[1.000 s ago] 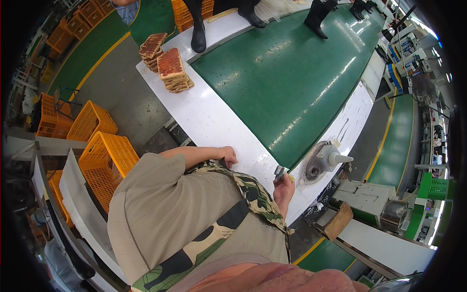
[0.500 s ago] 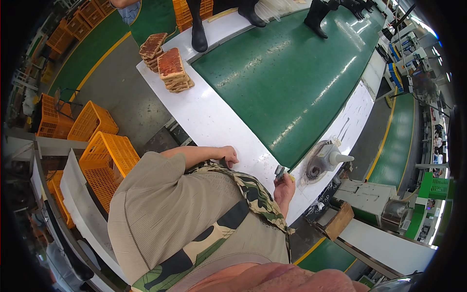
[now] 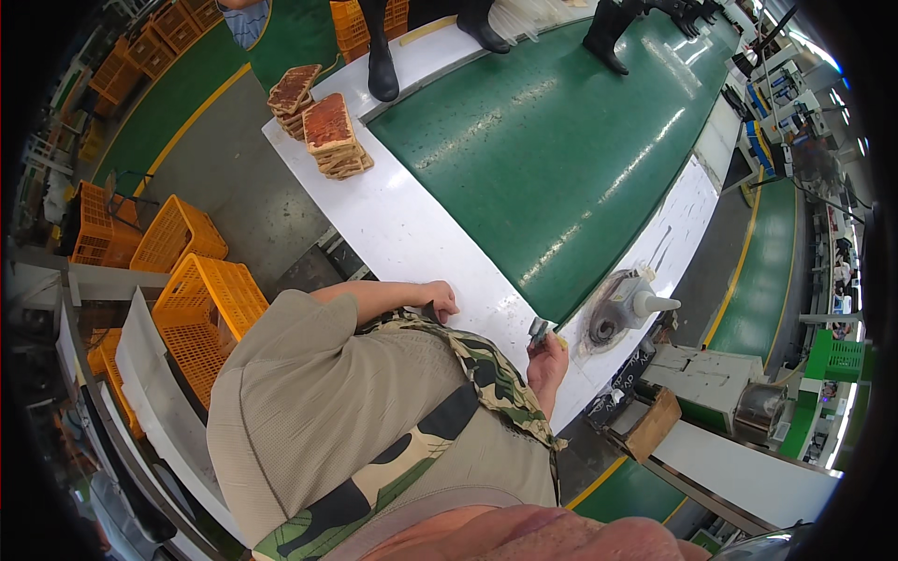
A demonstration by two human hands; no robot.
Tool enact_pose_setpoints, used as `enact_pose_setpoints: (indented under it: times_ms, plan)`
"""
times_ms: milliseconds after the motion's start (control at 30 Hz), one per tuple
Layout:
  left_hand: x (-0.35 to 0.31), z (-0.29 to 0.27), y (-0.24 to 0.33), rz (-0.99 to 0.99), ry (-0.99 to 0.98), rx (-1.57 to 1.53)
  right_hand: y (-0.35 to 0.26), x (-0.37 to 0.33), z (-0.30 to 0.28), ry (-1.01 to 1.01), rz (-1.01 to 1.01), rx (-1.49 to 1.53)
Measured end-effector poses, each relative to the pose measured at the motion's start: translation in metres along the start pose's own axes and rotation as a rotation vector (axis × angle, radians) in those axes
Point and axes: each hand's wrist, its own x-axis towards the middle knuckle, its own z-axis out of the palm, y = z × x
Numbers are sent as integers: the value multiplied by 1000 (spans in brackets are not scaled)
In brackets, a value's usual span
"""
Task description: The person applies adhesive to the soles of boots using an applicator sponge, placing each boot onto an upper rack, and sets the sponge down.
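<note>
My right hand (image 3: 545,366) is closed around a small brush-like tool with a grey head (image 3: 537,327) and a yellowish part. It is at the near white edge of the table, beside the corner of the green belt (image 3: 552,178). My left hand (image 3: 441,299) rests curled at the white table edge (image 3: 412,220), close to my camouflage apron (image 3: 491,374). A dark patch shows beneath its fingers, and what they hold, if anything, is hidden. Right of the belt, a translucent squeeze bottle with a white nozzle (image 3: 655,305) stands beside a stained, dark-rimmed container (image 3: 603,325).
Two stacks of tan pieces with reddish-brown tops (image 3: 329,124) stand on the far left table corner. Black boots (image 3: 610,37) stand farther along the belt. Orange crates (image 3: 210,313) are on my left. A grey machine with a brown board (image 3: 652,425) stands at right.
Both my hands and the tool stay in place. At the top left, another person's arm and sleeve have shifted slightly.
</note>
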Motion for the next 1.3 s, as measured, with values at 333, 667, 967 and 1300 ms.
enact_pose_setpoints:
  times_ms: [333,667,967,1300]
  plan:
    - [2,0,-2,2,3,20,1,2,-1,0,-2,0]
    - [-3,0,2,11,2,27,5,2,-3,0,4,5]
    - [-10,1,11,-6,3,4,1,-3,8,35,-6,-5]
    - [-7,2,7,-22,7,-39,2,-3,7,25,-8,-2]
